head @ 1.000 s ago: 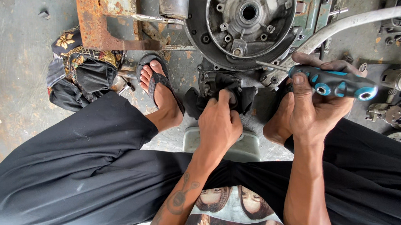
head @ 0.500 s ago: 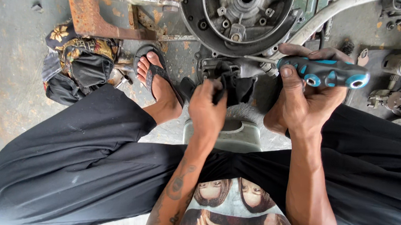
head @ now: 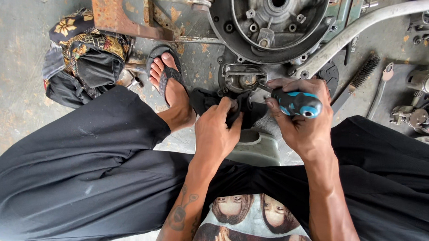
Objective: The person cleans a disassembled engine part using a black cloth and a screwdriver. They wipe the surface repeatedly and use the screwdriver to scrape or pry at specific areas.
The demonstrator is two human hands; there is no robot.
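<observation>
Screwdriver (head: 297,103): black-and-blue handle, lying roughly level just below the engine casing (head: 272,22); the shaft points left toward a small metal part (head: 243,79) at the casing's lower edge — the tip itself is too small to make out.
Right hand (head: 301,123): clenched around the screwdriver handle, thumb along its near side, fingers wrapped over the top.
Left hand (head: 217,128): below the casing and left of the screwdriver, fingers curled and pinching a dark cloth (head: 210,101); the grip is closed on the cloth.
Dark cloth: bunched directly under the small metal part, between the two hands.
Engine casing: round grey housing with bolt holes around its rim, at top centre.
Grey stool (head: 255,147): pale edge visible below the casing, between the person's knees.
Sandalled foot (head: 169,85): lower left of the casing, flat on the concrete floor (head: 10,48).
Rusty bracket (head: 119,8): left of the casing, touching it.
Patterned bag (head: 87,53): further left, well apart from the casing.
Wire brush (head: 358,79): right of the casing — beside a curved metal tube (head: 364,23).
</observation>
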